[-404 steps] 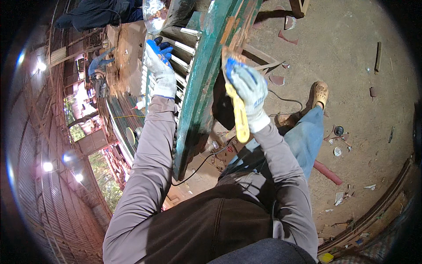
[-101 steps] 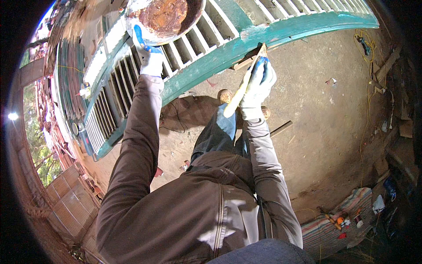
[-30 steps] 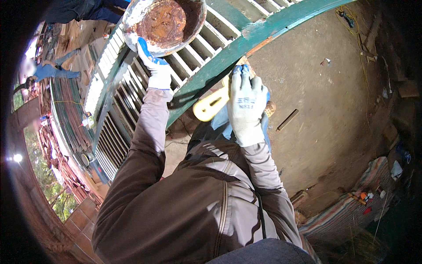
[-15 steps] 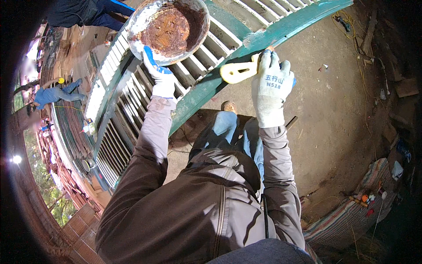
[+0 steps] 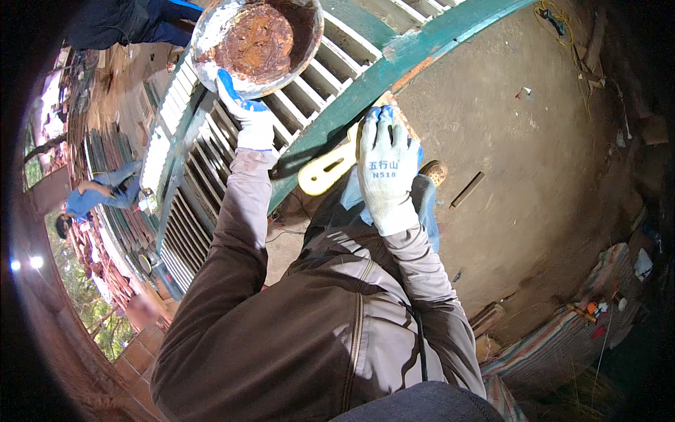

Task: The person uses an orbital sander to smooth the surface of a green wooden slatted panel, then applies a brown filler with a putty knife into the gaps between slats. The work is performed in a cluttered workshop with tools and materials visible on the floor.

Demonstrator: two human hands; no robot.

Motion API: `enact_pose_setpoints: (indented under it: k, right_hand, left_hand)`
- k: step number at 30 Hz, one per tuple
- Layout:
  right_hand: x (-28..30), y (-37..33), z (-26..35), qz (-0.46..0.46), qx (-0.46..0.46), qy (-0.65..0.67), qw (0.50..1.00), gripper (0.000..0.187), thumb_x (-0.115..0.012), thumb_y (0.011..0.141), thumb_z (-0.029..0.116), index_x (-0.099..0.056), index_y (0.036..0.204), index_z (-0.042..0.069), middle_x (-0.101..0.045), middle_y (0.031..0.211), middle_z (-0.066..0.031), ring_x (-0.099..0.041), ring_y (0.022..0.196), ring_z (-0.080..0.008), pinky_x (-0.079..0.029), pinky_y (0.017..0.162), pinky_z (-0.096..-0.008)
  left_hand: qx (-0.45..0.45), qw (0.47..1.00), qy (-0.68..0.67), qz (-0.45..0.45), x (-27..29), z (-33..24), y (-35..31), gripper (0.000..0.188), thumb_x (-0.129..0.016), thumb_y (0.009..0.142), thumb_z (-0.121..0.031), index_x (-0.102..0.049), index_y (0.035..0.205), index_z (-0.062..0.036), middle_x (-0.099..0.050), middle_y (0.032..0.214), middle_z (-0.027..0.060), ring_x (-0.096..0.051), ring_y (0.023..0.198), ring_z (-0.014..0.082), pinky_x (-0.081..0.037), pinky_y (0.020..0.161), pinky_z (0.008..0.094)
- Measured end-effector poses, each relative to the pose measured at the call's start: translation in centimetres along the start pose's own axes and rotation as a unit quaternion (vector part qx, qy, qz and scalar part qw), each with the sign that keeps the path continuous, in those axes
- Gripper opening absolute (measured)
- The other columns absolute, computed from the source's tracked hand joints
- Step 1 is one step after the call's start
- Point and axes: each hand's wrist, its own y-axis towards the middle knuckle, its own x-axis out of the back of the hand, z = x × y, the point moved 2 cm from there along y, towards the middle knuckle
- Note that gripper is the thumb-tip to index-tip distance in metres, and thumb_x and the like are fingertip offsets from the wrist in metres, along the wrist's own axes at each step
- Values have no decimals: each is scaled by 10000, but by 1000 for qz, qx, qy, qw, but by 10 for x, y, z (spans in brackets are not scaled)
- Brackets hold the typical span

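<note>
My left hand (image 5: pixel 247 121), in a white glove with blue-coated fingers, grips the near rim of a round metal bowl (image 5: pixel 209 69). Reddish-brown paste (image 5: pixel 256 43) lies inside the bowl, which is above a green louvred wooden panel (image 5: pixel 383 72). My right hand (image 5: pixel 385 169), gloved likewise, is closed around a scraper with a yellow looped handle (image 5: pixel 311 181). Its fingers press down near the blade, at the panel's near green edge; brown paste shows by the fingertips. A brown-orange streak (image 5: pixel 416 72) runs along that edge just beyond.
A person in blue (image 5: pixel 105 190) bends at the far left, and another in dark clothes (image 5: pixel 119 24) is at upper left. Stacked slats (image 5: pixel 116 165) lie on the left. A wood stick (image 5: pixel 467 190) and a yellow cord (image 5: pixel 569 42) are on the ground, with a striped sheet (image 5: pixel 541 352) lower right.
My right hand and the scraper have moved left and toward me along the panel's edge. A brown-orange streak now shows there. The bowl appears slightly further left, still in my left hand.
</note>
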Motion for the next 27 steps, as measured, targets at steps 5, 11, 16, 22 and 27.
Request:
enact_pose_setpoints:
  k: [5, 11, 16, 22, 27]
  right_hand:
    - [15, 1, -62, -102, -83, 203, 970, 451, -602, 885, 148, -639, 1330, 88, -692, 1288, -110, -620, 901, -300, -495, 814, -389]
    - [11, 50, -82, -151, -94, 119, 977, 485, -664, 807, 83, -646, 1292, 71, -694, 1263, -115, -630, 940, -314, -515, 848, -414]
    - [5, 31, -37, -64, -91, 75, 991, 549, -668, 772, 110, -622, 1318, 81, -659, 1313, -105, -611, 985, -306, -486, 800, -418]
    - [8, -18, -10, -55, -22, 164, 985, 564, -632, 776, 114, -611, 1337, 62, -644, 1291, -100, -567, 966, -285, -458, 814, -399]
    - [-23, -44, -54, -217, -27, 317, 923, 533, -655, 804, -126, -664, 1299, 72, -687, 1299, -132, -667, 999, -332, -538, 821, -400]
  left_hand:
    - [-45, 998, 28, 19, 7, -4, -2, 609, -425, 1064, -464, -396, 1568, -123, -331, 1649, 76, -298, 1510, 261, -199, 1258, 462]
    - [-99, 992, 64, 50, 5, -2, -4, 639, -439, 1051, -499, -392, 1568, -125, -326, 1648, 69, -311, 1503, 265, -220, 1250, 463]
    - [-88, 994, 37, 59, -4, -10, -14, 665, -485, 1041, -503, -385, 1571, -113, -357, 1629, 68, -340, 1483, 260, -235, 1242, 452]
    - [6, 998, -9, 56, -5, -15, -3, 694, -522, 1037, -492, -364, 1579, -90, -376, 1620, 77, -366, 1465, 256, -230, 1244, 432]
    - [-44, 994, 21, 95, 8, -14, -3, 674, -509, 1054, -459, -317, 1594, -103, -307, 1654, 90, -312, 1498, 264, -222, 1254, 439]
